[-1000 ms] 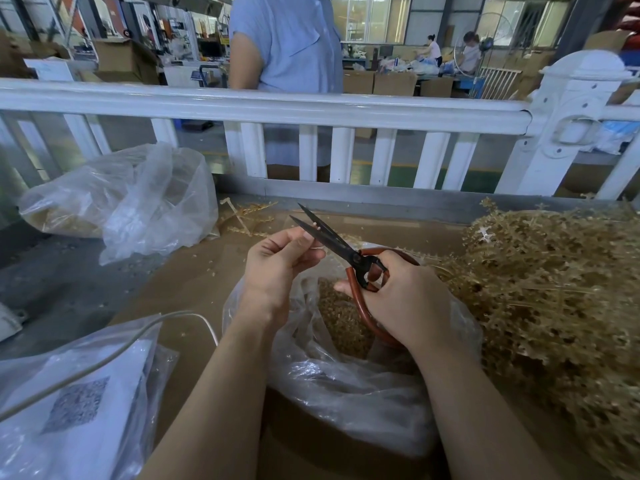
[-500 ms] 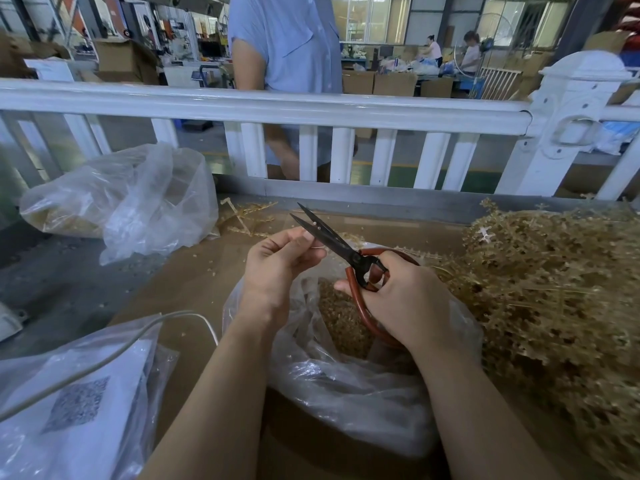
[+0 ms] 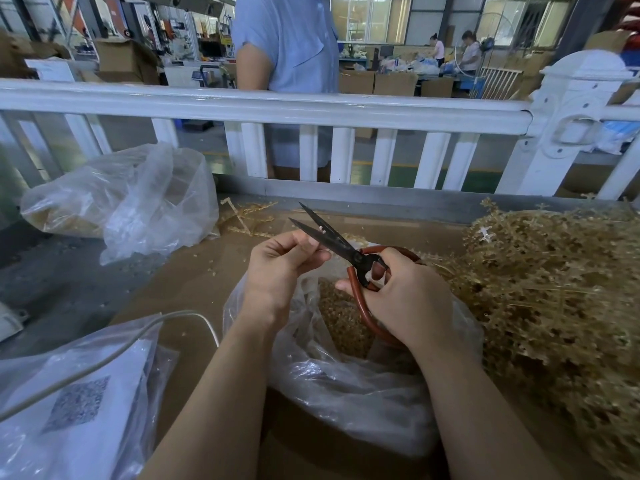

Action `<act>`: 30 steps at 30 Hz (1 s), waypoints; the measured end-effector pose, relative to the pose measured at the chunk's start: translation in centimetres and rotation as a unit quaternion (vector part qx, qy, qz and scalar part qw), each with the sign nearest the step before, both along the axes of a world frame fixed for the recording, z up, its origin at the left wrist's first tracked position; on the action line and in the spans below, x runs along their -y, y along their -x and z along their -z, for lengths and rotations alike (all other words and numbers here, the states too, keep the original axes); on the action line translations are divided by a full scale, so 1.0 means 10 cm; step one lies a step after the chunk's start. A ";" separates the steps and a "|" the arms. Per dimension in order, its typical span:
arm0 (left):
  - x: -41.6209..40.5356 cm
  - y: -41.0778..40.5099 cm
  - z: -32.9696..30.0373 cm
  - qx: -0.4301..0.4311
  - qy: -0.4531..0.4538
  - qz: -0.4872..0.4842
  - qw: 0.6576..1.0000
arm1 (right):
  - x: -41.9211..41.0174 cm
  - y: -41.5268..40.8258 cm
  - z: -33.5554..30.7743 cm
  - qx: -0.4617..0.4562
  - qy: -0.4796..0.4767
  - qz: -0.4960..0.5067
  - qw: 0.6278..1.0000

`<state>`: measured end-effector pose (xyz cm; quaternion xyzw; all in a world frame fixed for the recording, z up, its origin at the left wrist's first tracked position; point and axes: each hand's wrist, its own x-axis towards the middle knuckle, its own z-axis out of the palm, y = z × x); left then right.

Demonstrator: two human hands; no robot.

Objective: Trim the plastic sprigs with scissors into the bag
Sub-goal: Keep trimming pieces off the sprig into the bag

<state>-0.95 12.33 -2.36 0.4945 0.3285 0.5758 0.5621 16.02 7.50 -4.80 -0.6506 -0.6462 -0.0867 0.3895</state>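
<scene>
Right hand point(image 3: 405, 299) curled round red-brown handles of scissors point(image 3: 341, 247), thumb through upper loop, fingers wrapped on lower loop. Blades parted in a narrow V, tips pointing far-left, raised above bench point(image 3: 194, 285). Left hand point(image 3: 278, 268) fingers curled, thumb and forefinger pinching a thin pale sprig stem point(image 3: 322, 231) set between the blades near the pivot side; stem mostly hidden by fingers. Both hands directly over open clear bag point(image 3: 346, 386) at near centre of bench, mouth up, holding a mound of small tan trimmed bits point(image 3: 341, 317). Big heap of untrimmed tan plastic sprigs point(image 3: 554, 299) on right of bench, touching bag's right side. A few loose sprigs point(image 3: 247, 220) on far bench edge, just beyond scissor tips. 2nd clear bag point(image 3: 138, 202) on far left, crumpled, partly filled with tan material. Near left: plastic sleeve with printed sheet and QR code point(image 3: 78, 403), pale cable point(image 3: 138, 337) lying across it. White railing point(image 3: 277, 105) along far side of bench; person in blue shirt point(image 3: 291, 43) standing behind it.
</scene>
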 end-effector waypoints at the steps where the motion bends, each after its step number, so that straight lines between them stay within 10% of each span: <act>1: 0.00 0.00 0.00 0.000 0.000 0.000 1.000 | 0.00 0.00 0.00 0.001 -0.001 0.002 1.000; 30: -0.05 0.01 0.04 -0.020 -0.007 0.005 1.000 | 0.01 0.00 -0.03 0.028 0.020 0.015 0.999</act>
